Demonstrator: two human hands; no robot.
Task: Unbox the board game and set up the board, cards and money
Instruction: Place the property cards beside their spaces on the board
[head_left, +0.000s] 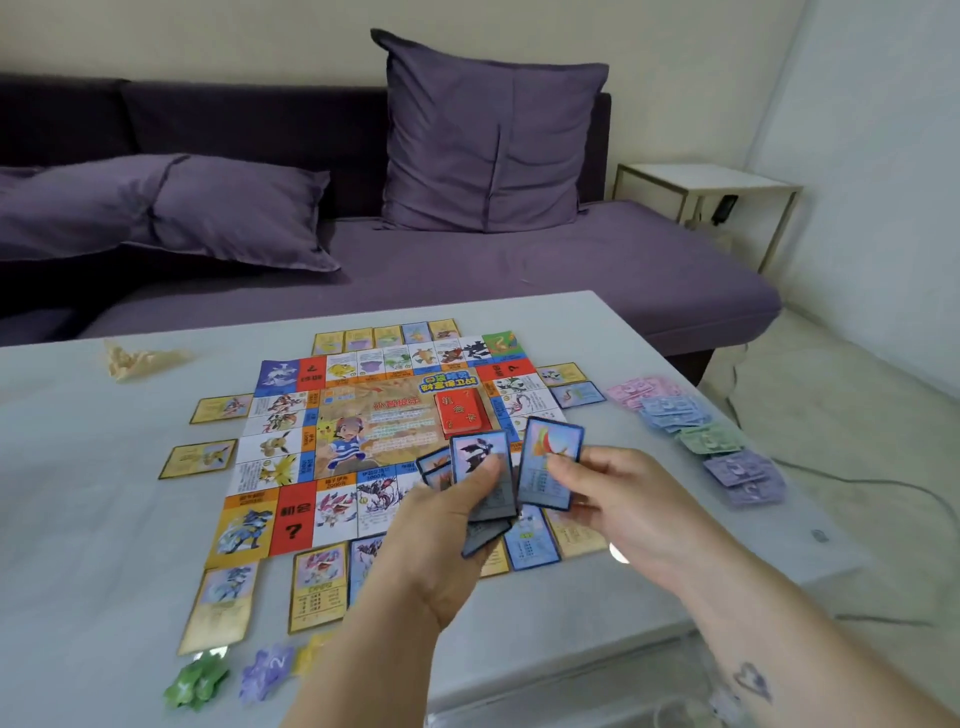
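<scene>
The colourful game board (332, 441) lies flat on the white table (104, 519), with a red card deck (460, 413) on its centre. Property cards (223, 605) lie around its edges. My left hand (441, 540) grips a fan of blue-edged cards (480, 467) above the board's near right corner. My right hand (618, 499) pinches one blue-edged card (548, 465) just right of that fan. Paper money (675, 410) sits in pink, blue, green and purple piles at the table's right.
Green, purple and yellow pieces (197, 686) lie at the near table edge. A crumpled plastic wrapper (135, 358) sits at the far left. A purple sofa (467, 260) with cushions stands behind the table, a white side table (706, 192) to its right. A cable (883, 483) runs across the floor.
</scene>
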